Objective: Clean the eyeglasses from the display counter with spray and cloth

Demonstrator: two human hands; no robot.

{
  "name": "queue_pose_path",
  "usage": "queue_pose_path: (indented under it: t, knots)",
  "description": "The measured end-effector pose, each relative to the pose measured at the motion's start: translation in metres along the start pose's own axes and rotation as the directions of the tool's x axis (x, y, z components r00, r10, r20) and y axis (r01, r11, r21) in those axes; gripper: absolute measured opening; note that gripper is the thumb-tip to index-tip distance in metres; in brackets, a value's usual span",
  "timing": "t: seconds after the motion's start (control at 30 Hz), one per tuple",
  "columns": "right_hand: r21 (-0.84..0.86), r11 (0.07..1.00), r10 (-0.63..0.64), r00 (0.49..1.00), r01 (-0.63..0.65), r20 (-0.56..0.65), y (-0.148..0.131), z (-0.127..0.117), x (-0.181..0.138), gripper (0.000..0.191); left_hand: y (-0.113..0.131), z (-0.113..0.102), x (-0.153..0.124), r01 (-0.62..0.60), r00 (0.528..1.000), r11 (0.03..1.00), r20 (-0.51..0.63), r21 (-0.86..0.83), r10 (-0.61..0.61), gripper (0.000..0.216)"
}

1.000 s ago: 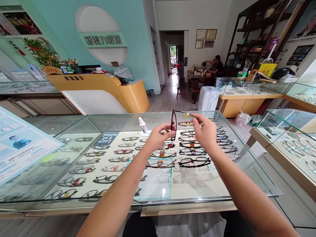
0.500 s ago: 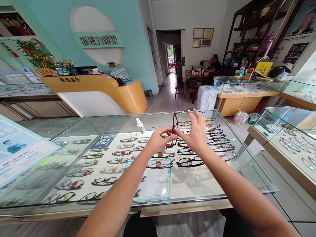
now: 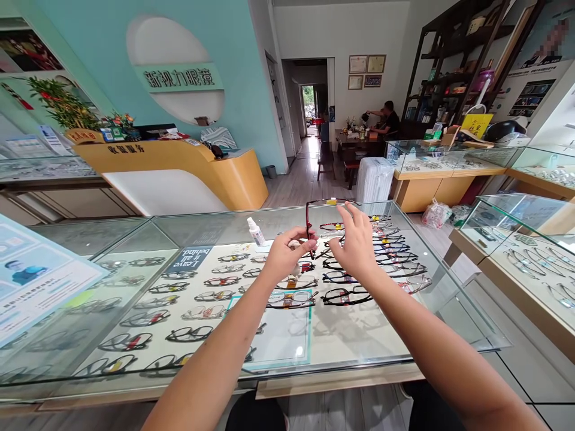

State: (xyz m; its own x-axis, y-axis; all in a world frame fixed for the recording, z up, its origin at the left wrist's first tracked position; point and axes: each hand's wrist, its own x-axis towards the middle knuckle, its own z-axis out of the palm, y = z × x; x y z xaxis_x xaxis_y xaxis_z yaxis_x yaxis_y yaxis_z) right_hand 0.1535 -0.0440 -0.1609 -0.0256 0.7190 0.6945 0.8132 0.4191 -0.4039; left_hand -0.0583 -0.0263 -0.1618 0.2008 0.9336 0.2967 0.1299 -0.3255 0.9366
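Note:
My left hand (image 3: 284, 255) is closed on the front of a dark red pair of glasses (image 3: 309, 222), held up above the glass display counter (image 3: 135, 233). One temple arm with a yellow tag (image 3: 331, 202) sticks out to the right. My right hand (image 3: 354, 244) is just right of the frame, fingers spread and apart, below that temple and holding nothing. Rows of glasses (image 3: 345, 294) lie inside the counter beneath both hands.
A small white spray bottle (image 3: 255, 231) stands on the counter left of my hands. A leaflet stand (image 3: 36, 281) is at the left. More glass cases (image 3: 516, 251) are to the right, a yellow reception desk (image 3: 179, 167) behind. A person (image 3: 387, 120) sits at a far table.
My right hand has let go of the temple arm's tip and dropped below it with fingers spread. The glasses shifted slightly left in my left hand.

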Motion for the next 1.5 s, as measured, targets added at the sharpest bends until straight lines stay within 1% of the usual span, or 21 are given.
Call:
queue_pose_path:
  t: [0.2,0.27,0.37,0.47,0.57,0.67,0.73,0.93,1.03,1.1,1.17,1.23,1.27,1.33,1.4,1.47,1.5]
  knots:
    - [0.017,1.0,0.008,0.998,-0.009,0.058,-0.001,0.002,-0.002,0.063,-0.007,-0.004,0.005,-0.079,0.99,0.997,-0.12,-0.023,0.076,0.061]
    - [0.022,1.0,0.01,0.997,-0.012,0.076,-0.001,0.002,-0.002,0.062,-0.006,-0.004,0.005,-0.088,0.987,0.996,-0.139,-0.018,0.084,0.061]
    - [0.052,0.999,-0.002,0.996,-0.002,0.088,-0.002,0.0,-0.001,0.053,-0.001,-0.004,0.002,-0.067,0.993,0.998,-0.096,0.02,0.069,0.059]
    - [0.166,0.986,-0.046,0.994,0.028,0.102,-0.005,-0.001,0.0,0.035,0.005,-0.002,-0.001,-0.039,0.998,0.999,-0.039,0.024,0.04,0.059]
    - [0.314,0.949,-0.061,0.989,0.016,0.135,-0.009,0.0,0.0,0.031,0.007,0.001,-0.004,0.005,0.999,1.0,-0.033,-0.018,-0.006,0.064]
    - [0.413,0.91,-0.041,0.988,-0.024,0.149,-0.012,0.004,-0.001,0.026,0.008,0.004,-0.006,0.058,0.998,0.998,-0.031,-0.024,-0.059,0.073]
    - [0.473,0.88,-0.044,0.987,-0.036,0.156,-0.013,0.006,-0.002,0.022,0.01,0.005,-0.007,0.075,0.997,0.997,-0.003,-0.013,-0.075,0.073]
    - [0.598,0.793,-0.026,0.975,-0.115,0.222,-0.015,0.011,-0.004,0.021,0.011,0.006,-0.011,0.101,0.992,0.995,0.077,-0.01,-0.1,0.07]
    - [0.615,0.779,-0.019,0.977,-0.12,0.214,-0.015,0.01,-0.004,0.023,0.011,0.005,-0.011,0.132,0.985,0.991,0.11,0.001,-0.131,0.073]
    - [0.612,0.784,-0.016,0.982,-0.105,0.19,-0.014,0.008,-0.003,0.027,0.01,0.004,-0.01,0.118,0.987,0.993,0.112,-0.017,-0.115,0.076]
    - [0.605,0.792,-0.005,0.989,-0.087,0.149,-0.012,0.004,0.0,0.033,0.009,0.001,-0.006,0.07,0.996,0.997,0.057,-0.04,-0.068,0.077]
    - [0.603,0.792,0.023,0.993,-0.089,0.117,-0.008,0.0,0.003,0.035,0.005,-0.005,0.0,0.023,0.997,0.997,-0.077,-0.067,-0.028,0.08]
    - [0.603,0.791,0.042,0.993,-0.101,0.111,-0.006,-0.002,0.004,0.035,0.002,-0.008,0.003,0.008,0.986,0.996,-0.168,-0.085,-0.022,0.083]
    - [0.603,0.789,0.071,0.992,-0.118,0.101,-0.003,-0.004,0.007,0.033,-0.004,-0.017,0.011,0.002,0.934,0.99,-0.353,-0.144,-0.053,0.09]
    - [0.597,0.794,0.077,0.993,-0.117,0.093,-0.002,-0.004,0.007,0.035,-0.011,-0.027,0.018,0.016,0.855,0.97,-0.499,-0.242,-0.139,0.093]
    - [0.585,0.804,0.066,0.993,-0.11,0.096,-0.001,-0.003,0.007,0.038,-0.018,-0.038,0.025,0.031,0.774,0.932,-0.582,-0.361,-0.251,0.091]
    - [0.58,0.807,0.063,0.993,-0.107,0.096,-0.001,-0.002,0.006,0.039,-0.022,-0.044,0.028,0.036,0.743,0.908,-0.597,-0.417,-0.303,0.089]
